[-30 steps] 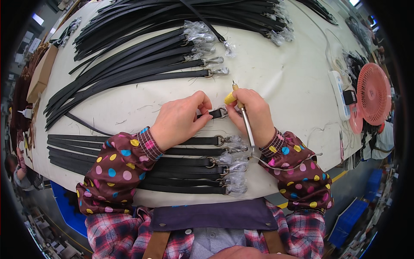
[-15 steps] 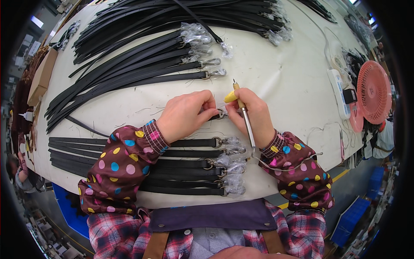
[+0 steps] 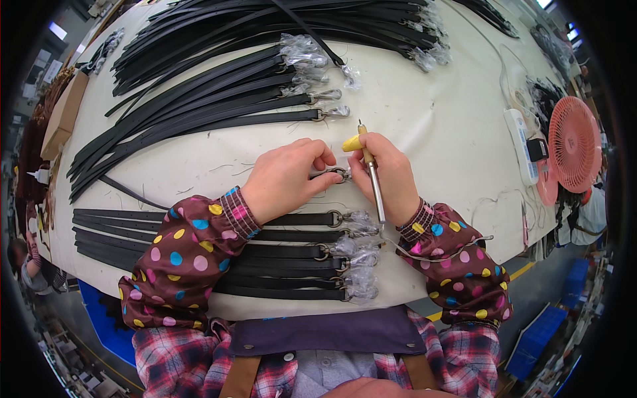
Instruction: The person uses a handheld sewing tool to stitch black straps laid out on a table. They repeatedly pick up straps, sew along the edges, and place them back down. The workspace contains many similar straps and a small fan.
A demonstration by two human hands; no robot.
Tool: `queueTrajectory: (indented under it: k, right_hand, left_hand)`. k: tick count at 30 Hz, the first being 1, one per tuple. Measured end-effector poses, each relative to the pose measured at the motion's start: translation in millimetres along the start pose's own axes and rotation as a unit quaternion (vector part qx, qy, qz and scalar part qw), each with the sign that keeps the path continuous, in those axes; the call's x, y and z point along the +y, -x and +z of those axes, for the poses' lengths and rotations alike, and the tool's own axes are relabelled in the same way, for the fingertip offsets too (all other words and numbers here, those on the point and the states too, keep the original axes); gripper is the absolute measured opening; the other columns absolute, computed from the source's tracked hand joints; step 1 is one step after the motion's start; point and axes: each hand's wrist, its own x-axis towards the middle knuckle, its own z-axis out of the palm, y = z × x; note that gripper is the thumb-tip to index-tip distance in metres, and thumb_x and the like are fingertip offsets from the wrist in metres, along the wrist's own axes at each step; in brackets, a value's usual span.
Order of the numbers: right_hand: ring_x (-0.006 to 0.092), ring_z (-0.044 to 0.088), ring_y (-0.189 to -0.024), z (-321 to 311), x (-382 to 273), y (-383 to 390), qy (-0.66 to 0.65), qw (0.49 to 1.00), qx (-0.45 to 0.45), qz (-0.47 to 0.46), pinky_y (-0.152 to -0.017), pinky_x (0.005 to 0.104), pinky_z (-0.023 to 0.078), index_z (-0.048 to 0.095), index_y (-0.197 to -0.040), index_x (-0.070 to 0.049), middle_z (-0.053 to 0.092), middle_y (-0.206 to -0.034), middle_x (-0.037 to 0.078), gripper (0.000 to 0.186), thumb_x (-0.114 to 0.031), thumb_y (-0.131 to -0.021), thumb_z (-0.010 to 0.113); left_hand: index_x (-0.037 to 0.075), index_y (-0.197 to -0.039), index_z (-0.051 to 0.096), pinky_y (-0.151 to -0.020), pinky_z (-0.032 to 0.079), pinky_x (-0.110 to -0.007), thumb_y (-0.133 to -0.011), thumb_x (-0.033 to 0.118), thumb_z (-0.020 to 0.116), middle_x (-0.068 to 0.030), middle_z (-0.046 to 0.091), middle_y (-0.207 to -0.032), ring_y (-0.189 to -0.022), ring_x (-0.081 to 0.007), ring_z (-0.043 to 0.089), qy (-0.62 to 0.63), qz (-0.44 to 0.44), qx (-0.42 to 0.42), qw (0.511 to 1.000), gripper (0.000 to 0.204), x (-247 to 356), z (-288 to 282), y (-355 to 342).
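Observation:
My left hand (image 3: 286,174) rests above a black strap, its thumb parted from the curled forefinger. The thumb touches the strap's end beside a metal ring (image 3: 342,174); most of that strap is hidden under my hand and sleeve. Just to the right, my right hand (image 3: 390,174) is closed around a slim pen-like tool (image 3: 375,186) with a metal barrel, a thin tip pointing away from me and a wire at its lower end. A yellow finger cover (image 3: 352,143) is on one right finger. Right fingertips are close to the ring and its clear plastic wrapping.
Nearer me lies a row of black straps (image 3: 292,252) with plastic-wrapped metal ends. More straps (image 3: 199,132) lie at the left, and a big pile (image 3: 265,26) at the back. At the right are a white power strip (image 3: 521,146) and a pink fan (image 3: 576,142). Loose threads dot the white table (image 3: 451,146).
My left thumb and forefinger have parted, and the thumb has moved slightly right toward the ring. My right hand and the tool have shifted slightly left.

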Motion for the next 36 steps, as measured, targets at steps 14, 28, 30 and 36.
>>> queueTrajectory:
  k: [14, 28, 30, 36]
  right_hand:
    - [0.0148, 0.055, -0.064, -1, -1, 0, -0.036, 0.999, 0.039, 0.01, -0.059, 0.028, 0.047, 0.056, -0.101, -0.004, 0.057, -0.08, 0.009, 0.022, 0.007, -0.082, 0.059]
    - [0.0096, 0.056, -0.078, -11, -14, -2, -0.186, 0.979, -0.078, -0.02, -0.068, 0.0232, 0.044, 0.062, -0.101, 0.002, 0.065, -0.088, 0.006, 0.015, -0.012, -0.095, 0.062]
    - [0.0077, 0.055, -0.075, -7, -15, 0, -0.195, 0.977, -0.076, 0.028, -0.065, 0.0223, 0.043, 0.059, -0.096, 0.0, 0.065, -0.085, 0.005, 0.013, -0.012, -0.094, 0.063]
    - [0.0046, 0.053, -0.068, -1, -13, 2, -0.18, 0.976, -0.077, 0.098, -0.059, 0.0214, 0.042, 0.051, -0.094, -0.003, 0.065, -0.08, 0.003, 0.016, -0.011, -0.091, 0.064]
  left_hand:
    - [0.003, -0.089, 0.061, -0.071, 0.05, -0.039, -0.085, 0.02, 0.069, -0.0105, 0.067, -0.078, -0.078, -0.0299, 0.064, 0.045, -0.034, -0.094, 0.994, 0.019, 5, -3, -13]
    - [0.001, -0.095, 0.05, -0.056, 0.053, -0.022, -0.096, 0.012, 0.06, -0.0032, 0.061, -0.074, -0.062, -0.0075, 0.061, 0.303, -0.179, -0.068, 0.934, 0.015, -7, -6, 3]
    - [0.0, -0.094, 0.05, -0.056, 0.055, -0.023, -0.095, 0.011, 0.061, -0.0052, 0.062, -0.077, -0.064, -0.009, 0.063, 0.321, -0.177, -0.062, 0.928, 0.015, -9, -6, 3]
    - [-0.001, -0.096, 0.047, -0.058, 0.057, -0.025, -0.094, 0.009, 0.06, -0.0096, 0.064, -0.087, -0.068, -0.0124, 0.066, 0.367, -0.181, -0.049, 0.911, 0.017, -11, -6, 2]
